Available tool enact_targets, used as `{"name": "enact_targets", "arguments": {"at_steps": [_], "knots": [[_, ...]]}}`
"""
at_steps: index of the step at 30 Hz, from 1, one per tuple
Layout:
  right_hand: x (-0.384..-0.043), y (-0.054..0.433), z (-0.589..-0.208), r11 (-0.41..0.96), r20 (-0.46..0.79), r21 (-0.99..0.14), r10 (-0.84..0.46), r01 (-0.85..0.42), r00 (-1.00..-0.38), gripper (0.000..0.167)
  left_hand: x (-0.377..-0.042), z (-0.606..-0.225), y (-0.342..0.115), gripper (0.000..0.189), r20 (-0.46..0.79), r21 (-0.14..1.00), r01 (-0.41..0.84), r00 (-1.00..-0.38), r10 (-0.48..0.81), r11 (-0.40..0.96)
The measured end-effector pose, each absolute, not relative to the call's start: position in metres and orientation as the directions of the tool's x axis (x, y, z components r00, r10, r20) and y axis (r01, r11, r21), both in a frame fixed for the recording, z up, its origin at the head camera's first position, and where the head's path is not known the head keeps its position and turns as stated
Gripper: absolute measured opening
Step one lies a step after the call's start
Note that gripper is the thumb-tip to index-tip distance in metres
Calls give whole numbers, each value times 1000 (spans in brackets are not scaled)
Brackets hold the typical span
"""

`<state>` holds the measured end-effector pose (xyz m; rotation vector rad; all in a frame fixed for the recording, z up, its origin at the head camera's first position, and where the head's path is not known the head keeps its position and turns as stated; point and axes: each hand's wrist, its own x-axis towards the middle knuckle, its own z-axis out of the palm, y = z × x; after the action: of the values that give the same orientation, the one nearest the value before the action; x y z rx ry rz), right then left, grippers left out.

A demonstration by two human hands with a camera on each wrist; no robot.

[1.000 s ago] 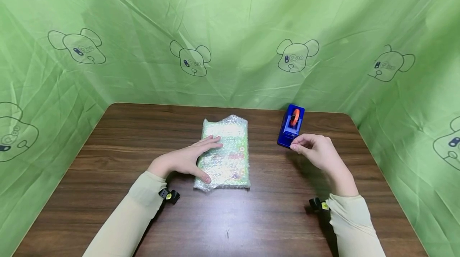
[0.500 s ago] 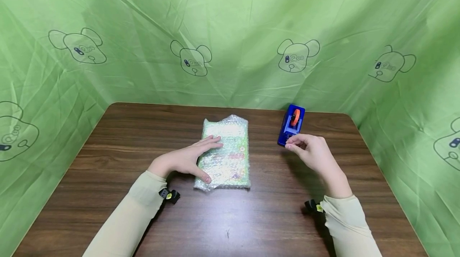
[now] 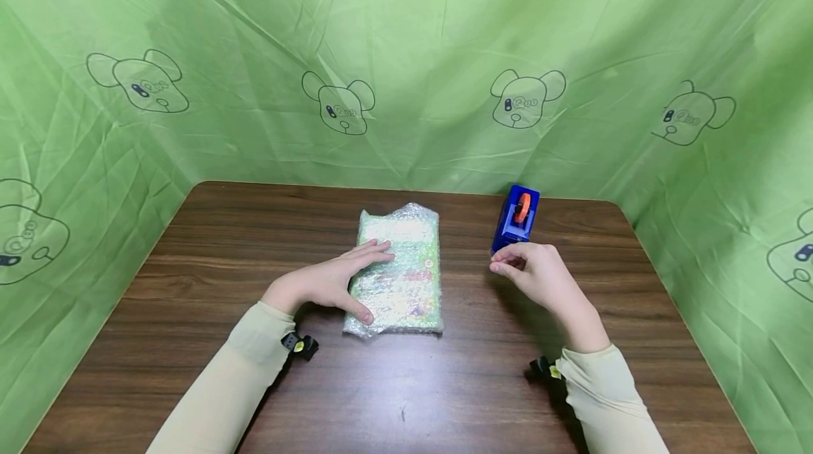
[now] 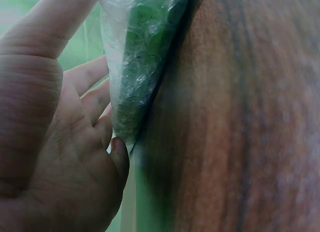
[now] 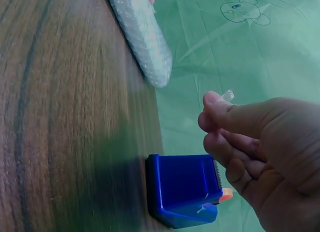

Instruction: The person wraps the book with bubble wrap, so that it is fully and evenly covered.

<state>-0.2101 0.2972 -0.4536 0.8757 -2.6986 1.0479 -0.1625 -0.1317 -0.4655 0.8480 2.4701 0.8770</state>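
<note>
A flat package in bubble wrap (image 3: 406, 291), with a green printed item inside, lies on the wooden table. My left hand (image 3: 330, 281) rests on its left side with fingers spread; the left wrist view has the wrap's edge (image 4: 135, 67) beside the palm. At the right, my right hand (image 3: 540, 274) is just in front of a blue tape dispenser (image 3: 513, 217) with an orange tape roll (image 3: 523, 207). Thumb and index finger pinch a short piece of clear tape (image 5: 228, 95), seen in the right wrist view above the dispenser's serrated cutter (image 5: 217, 174).
The brown wooden table (image 3: 406, 397) has its back edge just behind the package and dispenser. A green cloth curtain (image 3: 413, 51) with printed animal heads hangs behind and on both sides.
My right hand has moved left and slightly toward me from the front end of the tape dispenser, with the tape in its pinch. The left hand and package have stayed in place.
</note>
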Motion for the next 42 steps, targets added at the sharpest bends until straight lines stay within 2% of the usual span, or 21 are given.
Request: {"name": "enact_targets", "arguments": {"at_steps": [15,33,37,42], "knots": [[-212,292,-453,567,292,-594,-510,-571,-809,8,-163,-467,-133,121,-143,666,416,-744,653,620],[-210,275,-451,580,230,-638,-484,-506,-844,7,-162,-467,-134,121,-144,669,413,-745,652,619],[-209,266,-453,560,218,-644,-518,-520,-827,6,-162,-468,-133,121,-148,670,409,-744,651,619],[-213,253,-452,528,257,-606,-577,-594,-775,6,-162,-467,-133,120,-152,669,403,-748,646,624]]}}
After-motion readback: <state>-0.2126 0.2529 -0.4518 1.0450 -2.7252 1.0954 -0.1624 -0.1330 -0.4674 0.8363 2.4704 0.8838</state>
